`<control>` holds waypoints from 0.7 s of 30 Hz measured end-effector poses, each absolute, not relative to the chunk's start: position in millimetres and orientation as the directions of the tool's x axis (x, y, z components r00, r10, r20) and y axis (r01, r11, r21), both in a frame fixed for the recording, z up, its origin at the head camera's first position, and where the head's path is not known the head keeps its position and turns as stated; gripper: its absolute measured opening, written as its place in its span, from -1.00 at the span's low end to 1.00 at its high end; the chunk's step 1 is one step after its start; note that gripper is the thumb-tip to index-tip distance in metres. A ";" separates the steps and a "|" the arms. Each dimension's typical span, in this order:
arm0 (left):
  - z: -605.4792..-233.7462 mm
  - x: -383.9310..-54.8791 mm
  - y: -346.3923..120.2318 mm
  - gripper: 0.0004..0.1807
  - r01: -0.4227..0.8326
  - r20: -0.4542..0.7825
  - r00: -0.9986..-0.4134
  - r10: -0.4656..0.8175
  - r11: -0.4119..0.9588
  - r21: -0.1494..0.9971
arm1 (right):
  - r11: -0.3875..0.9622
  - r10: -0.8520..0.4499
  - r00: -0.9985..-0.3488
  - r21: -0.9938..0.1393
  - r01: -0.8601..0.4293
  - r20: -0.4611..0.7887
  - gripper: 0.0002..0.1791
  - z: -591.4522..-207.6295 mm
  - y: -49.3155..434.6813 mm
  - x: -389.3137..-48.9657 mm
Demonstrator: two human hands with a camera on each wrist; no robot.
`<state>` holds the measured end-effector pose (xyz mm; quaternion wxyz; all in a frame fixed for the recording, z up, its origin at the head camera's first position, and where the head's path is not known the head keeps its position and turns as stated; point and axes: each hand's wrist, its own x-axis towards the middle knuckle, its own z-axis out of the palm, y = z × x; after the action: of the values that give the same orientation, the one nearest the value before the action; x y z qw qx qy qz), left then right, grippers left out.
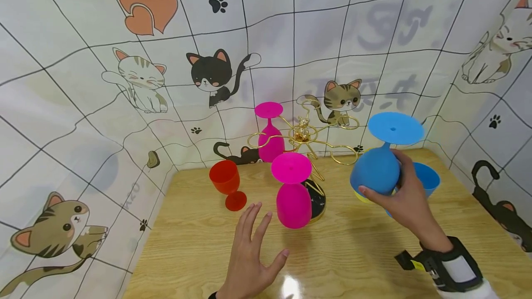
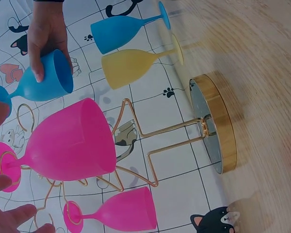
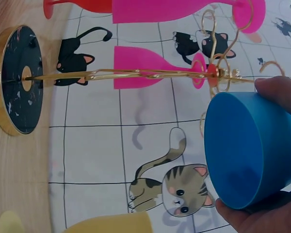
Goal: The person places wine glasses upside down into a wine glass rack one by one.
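My right hand [image 1: 411,204] grips the bowl of a blue plastic goblet [image 1: 374,172], held upside down above the table at the right of a gold wire goblet rack [image 1: 302,135]. Its foot points up, and its open mouth shows in the right wrist view. Two pink goblets, a nearer one [image 1: 293,206] and a farther one [image 1: 271,146], hang inverted by their feet from the rack's loops. My left hand [image 1: 251,257] is held with fingers spread in front of the nearer pink goblet, holding nothing.
A red goblet [image 1: 225,177] stands upright at the left on the wooden table [image 1: 178,248]. A second blue goblet [image 1: 427,178] and a yellow goblet [image 2: 128,68] stand at the right, partly hidden in the head view. Behind is a cat-patterned cloth [image 1: 274,36].
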<state>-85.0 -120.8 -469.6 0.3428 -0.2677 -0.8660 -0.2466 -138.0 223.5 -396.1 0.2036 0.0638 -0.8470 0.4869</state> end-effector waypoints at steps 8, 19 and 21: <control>-473.4 -83.1 -122.3 -0.08 0.561 0.619 -0.725 0.303 0.781 0.275 | 0.548 0.090 -0.930 -0.797 -0.253 0.356 0.22 -403.7 220.1 -157.1; -477.7 -83.1 -122.5 -0.11 0.556 0.642 -0.711 0.287 0.789 0.263 | 0.548 0.057 -0.936 -0.794 -0.262 0.348 0.22 -411.9 210.7 -179.9; -478.7 -83.3 -122.5 -0.12 0.557 0.648 -0.707 0.284 0.788 0.263 | 0.552 0.049 -0.936 -0.791 -0.266 0.348 0.21 -413.6 209.7 -184.7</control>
<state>-83.3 -122.5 -478.7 0.3024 -0.2348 -0.8957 -0.2260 -184.7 209.7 -413.6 0.1675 0.0627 -0.8648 0.4693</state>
